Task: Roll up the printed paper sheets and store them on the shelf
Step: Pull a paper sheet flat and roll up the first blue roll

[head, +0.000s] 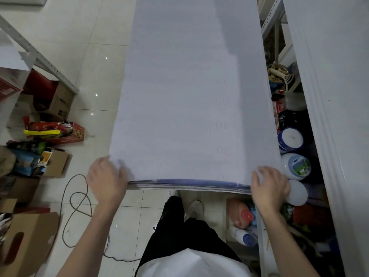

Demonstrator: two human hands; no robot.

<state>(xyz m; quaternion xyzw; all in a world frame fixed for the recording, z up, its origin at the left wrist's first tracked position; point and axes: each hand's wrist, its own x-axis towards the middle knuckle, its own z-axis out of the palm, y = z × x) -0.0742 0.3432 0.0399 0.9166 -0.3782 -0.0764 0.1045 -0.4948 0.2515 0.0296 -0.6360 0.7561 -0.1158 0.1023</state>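
A long stack of printed paper sheets (189, 92) runs away from me, blank white backs up, with faint mirrored numbers showing through. The near end curls over into the start of a roll (187, 183), where blue print shows along the edge. My left hand (106, 180) holds the left corner of that curled end, fingers bent over it. My right hand (268, 186) holds the right corner the same way. A white shelf unit (327, 120) rises on the right.
Under the shelf on the right stand white tubs (296, 166), bottles (242, 216) and a bowl. Cardboard boxes (30, 240) and snack packets (54, 130) crowd the left floor. A dark cord (77, 196) loops on the tiles. My legs and a shoe (194, 208) are below the paper.
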